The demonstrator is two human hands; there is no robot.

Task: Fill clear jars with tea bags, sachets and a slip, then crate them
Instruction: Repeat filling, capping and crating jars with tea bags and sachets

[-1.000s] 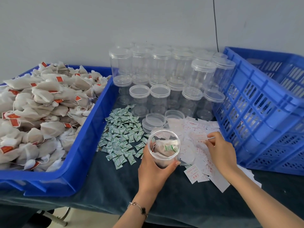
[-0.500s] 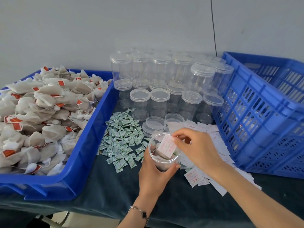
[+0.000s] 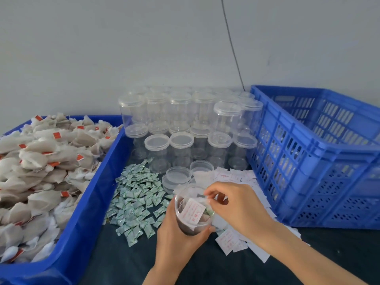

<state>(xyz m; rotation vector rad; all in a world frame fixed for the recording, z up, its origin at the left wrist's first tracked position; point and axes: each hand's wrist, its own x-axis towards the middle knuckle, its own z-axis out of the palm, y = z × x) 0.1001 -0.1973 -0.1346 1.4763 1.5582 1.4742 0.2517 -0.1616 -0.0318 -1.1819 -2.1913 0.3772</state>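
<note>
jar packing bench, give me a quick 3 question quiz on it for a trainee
1. True or false: the jar held in the left hand already has its lid on.
2. Which item sits uppermost inside that jar? A) white slip B) metal spoon C) blue cap
3. Fill the blank: the loose green sachets lie on the table between the tray of tea bags and the pile of paper ____.

Key
1. False: its mouth is open, and the fingers of the right hand are at the rim.
2. A
3. slips
</note>
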